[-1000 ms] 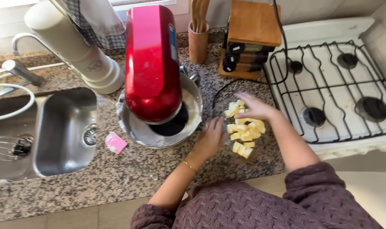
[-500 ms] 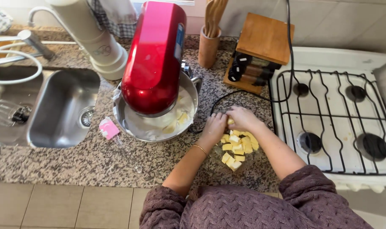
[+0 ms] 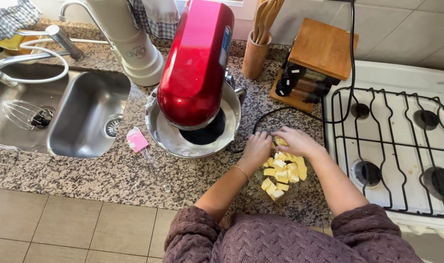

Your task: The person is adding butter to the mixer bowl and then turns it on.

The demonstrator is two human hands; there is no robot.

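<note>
- Butter cubes (image 3: 282, 175): pale yellow pile on the granite counter (image 3: 85, 170), just at 4 o'clock of the mixer bowl (image 3: 158, 131). They seem to sit in a clear dish; its rim is hard to make out.
- Left hand (image 3: 257, 146): on the 11 o'clock edge of the pile, fingers curled down onto the cubes. Whether it actually grips one, cannot tell. Thin bracelet (image 3: 240, 170) on the wrist.
- Right hand (image 3: 296, 142): over the 12 o'clock end of the pile, fingers bent and pinching a cube at the fingertips, touching the left hand or very near it.
- Both sleeves are purple knit, pushed up above the elbows.
- Mixer (image 3: 197, 63): red stand mixer, head lowered over the steel bowl; white batter coats the bowl's inside. At 10 o'clock of the butter.
- Black cord (image 3: 300, 113) runs along the counter at 12 o'clock of the hands.
- Pink spatula (image 3: 137, 140) with a clear handle lies on the counter at 9 o'clock of the bowl.
- Sink (image 3: 85, 117) further out at 9 o'clock, a whisk (image 3: 19, 113) lying in the basin.
- Wooden utensil pot (image 3: 256, 56) and a wooden spice rack (image 3: 312, 63) stand at 12 o'clock, against the wall.
- White gas stove (image 3: 402, 146) at 3 o'clock, burners bare.
</note>
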